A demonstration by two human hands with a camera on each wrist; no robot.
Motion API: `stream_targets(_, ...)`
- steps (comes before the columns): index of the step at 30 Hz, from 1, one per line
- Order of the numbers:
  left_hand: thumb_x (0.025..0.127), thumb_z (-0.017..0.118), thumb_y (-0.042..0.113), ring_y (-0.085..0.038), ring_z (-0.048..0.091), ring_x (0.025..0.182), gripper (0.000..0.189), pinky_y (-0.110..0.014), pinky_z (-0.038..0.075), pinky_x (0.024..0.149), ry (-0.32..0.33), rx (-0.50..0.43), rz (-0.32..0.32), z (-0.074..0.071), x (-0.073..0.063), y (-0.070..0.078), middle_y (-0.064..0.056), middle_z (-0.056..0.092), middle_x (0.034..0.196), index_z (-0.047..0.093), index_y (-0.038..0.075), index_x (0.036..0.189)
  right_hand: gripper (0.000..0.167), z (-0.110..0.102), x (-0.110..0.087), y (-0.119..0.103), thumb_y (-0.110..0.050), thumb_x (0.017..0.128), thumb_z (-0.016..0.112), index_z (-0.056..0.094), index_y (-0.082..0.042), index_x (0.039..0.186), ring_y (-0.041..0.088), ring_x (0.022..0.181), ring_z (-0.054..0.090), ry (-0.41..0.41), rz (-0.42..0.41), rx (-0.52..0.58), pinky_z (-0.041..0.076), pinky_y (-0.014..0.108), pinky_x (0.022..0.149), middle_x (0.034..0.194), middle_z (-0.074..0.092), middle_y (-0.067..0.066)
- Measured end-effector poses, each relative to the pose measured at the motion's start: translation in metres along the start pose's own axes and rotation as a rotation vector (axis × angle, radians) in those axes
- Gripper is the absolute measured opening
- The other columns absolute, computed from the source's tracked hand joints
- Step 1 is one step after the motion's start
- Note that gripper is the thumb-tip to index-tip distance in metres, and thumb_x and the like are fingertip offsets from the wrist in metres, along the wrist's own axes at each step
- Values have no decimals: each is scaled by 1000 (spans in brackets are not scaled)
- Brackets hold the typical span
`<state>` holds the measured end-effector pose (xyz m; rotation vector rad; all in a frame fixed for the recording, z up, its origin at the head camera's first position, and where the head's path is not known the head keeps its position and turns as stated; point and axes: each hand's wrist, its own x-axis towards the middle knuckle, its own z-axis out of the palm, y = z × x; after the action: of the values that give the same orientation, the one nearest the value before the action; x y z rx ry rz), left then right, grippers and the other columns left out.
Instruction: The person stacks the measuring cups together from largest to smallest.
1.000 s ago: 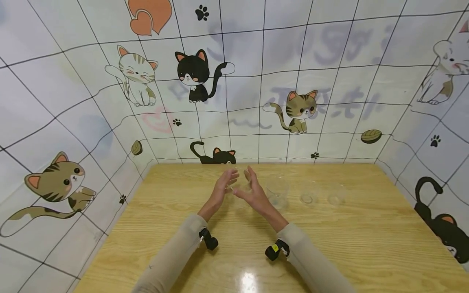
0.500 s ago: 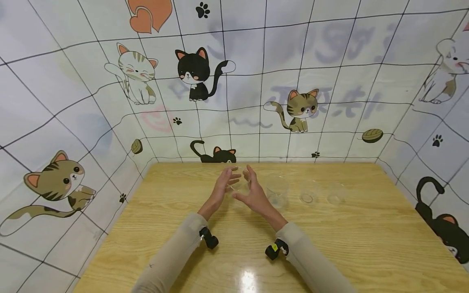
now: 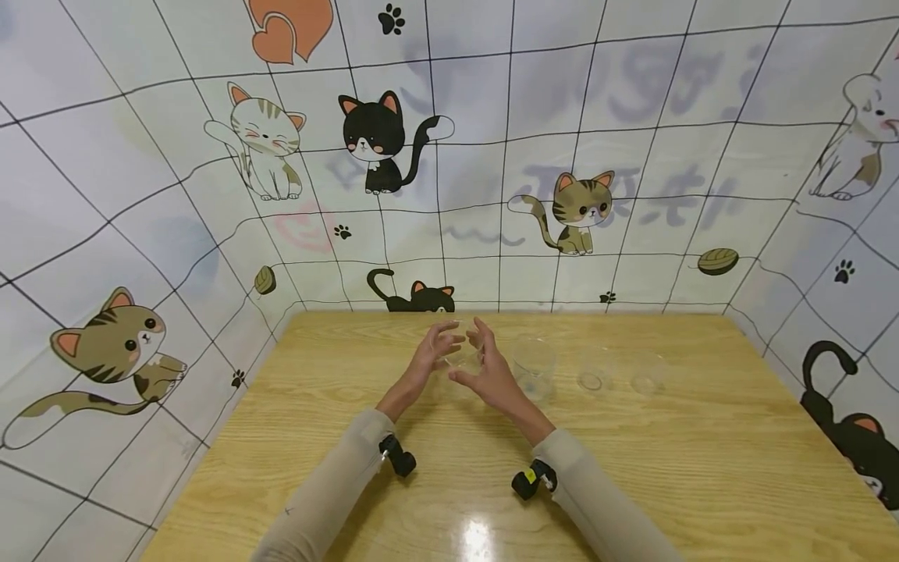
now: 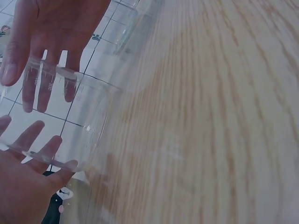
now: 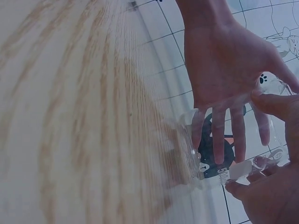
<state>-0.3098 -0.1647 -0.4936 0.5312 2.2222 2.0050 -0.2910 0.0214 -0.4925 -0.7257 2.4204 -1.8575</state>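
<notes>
The transparent container (image 4: pixel 70 116) looks smooth, the wood-grain table (image 3: pixel 463 460) glossy.

One left hand (image 3: pixel 424 359) and one right hand (image 3: pixel 492 376) are recorded, two in all, along with two beige sleeves (image 3: pixel 330 476) (image 3: pixel 597 492) and two black wrist-worn devices (image 3: pixel 399 457) (image 3: pixel 527 482). Four clear vessels (image 3: pixel 463 357) (image 3: pixel 534 363) (image 3: pixel 594 380) (image 3: pixel 647 381) are counted: one between the hands and three grouped to the right. One wooden table (image 3: pixel 470 460) is noted. On the printed wall covering (image 3: pixel 477 179), as seen in the head view, seven cartoon animals (image 3: pixel 115 336) (image 3: pixel 265 144) (image 3: pixel 372 140) (image 3: pixel 579 211) (image 3: pixel 427 298) (image 3: pixel 867 140) (image 3: pixel 857 441) are tallied, together with five black paw prints (image 3: pixel 391 22) (image 3: pixel 342 232) (image 3: pixel 238 379) (image 3: pixel 607 298) (image 3: pixel 844 273), two orange hearts (image 3: pixel 309 19) (image 3: pixel 272 45) and two oval green-brown motifs (image 3: pixel 264 280) (image 3: pixel 718 262).
</notes>
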Motion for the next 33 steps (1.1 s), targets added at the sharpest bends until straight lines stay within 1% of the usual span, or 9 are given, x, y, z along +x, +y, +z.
stream_targets(4,105,52,49,-48,35,151,65,-71,32,117,-113,41,31,-7,-3,-1,-21,39,162,27,24,160,105,-2,-1,-1,-16,92,79,5,-19,166,38,157,27,-12,7,-4,28,68,121,168,30,19)
stream_targets(7,96,67,58,-49,32,152,88,-69,32,118,-182,55,45,-11,-4,-2,-21,35,164,21,23,163,105,-3,-2,0,-20,93,80,5,-20,167,38,157,27,-20,13,-4,28,68,121,168,29,17)
stream_targets(9,85,77,63,-50,30,153,108,-69,30,119,-207,48,38,-12,-3,-3,-21,33,165,18,20,164,106,-4,-3,2,-30,93,80,5,-20,167,39,157,27,-29,5,-3,28,69,120,168,29,18)
stream_targets(11,74,84,65,-51,27,154,124,-69,27,121,-216,38,22,-11,-3,-2,-22,31,165,15,17,164,106,-5,-4,3,-33,93,80,4,-20,167,39,156,28,-35,0,-4,28,69,120,168,29,19)
stream_targets(14,68,91,60,-52,25,154,133,-69,25,121,-212,34,7,-8,-4,0,-23,30,165,11,14,165,106,-7,-5,5,-31,93,79,4,-19,166,41,155,29,-37,-12,-15,28,69,120,167,30,21)
stream_targets(17,71,92,51,-54,25,153,130,-69,26,121,-203,40,12,-5,-4,2,-25,30,164,11,12,164,104,-8,-6,5,-22,93,80,6,-20,166,42,154,31,-27,-15,-27,29,70,119,166,33,20)
stream_targets(21,77,91,45,-54,27,152,120,-68,29,120,-190,53,16,-3,-4,1,-25,32,163,14,14,164,104,-9,-6,6,-23,92,80,7,-22,166,41,154,32,-29,-17,-26,30,71,118,165,35,19)
stream_targets(27,86,86,37,-51,33,150,105,-67,31,119,-154,76,7,-5,-5,-2,-21,38,161,18,17,164,102,-8,-5,5,-32,95,77,5,-21,167,39,155,31,-59,-23,-26,29,69,120,166,32,20)
stream_targets(33,87,85,35,-49,34,151,97,-69,28,120,-140,69,1,-7,-8,0,-16,40,160,23,26,161,100,-6,-3,3,-26,96,76,6,-18,166,40,155,31,-60,-31,-29,29,69,119,166,32,21)
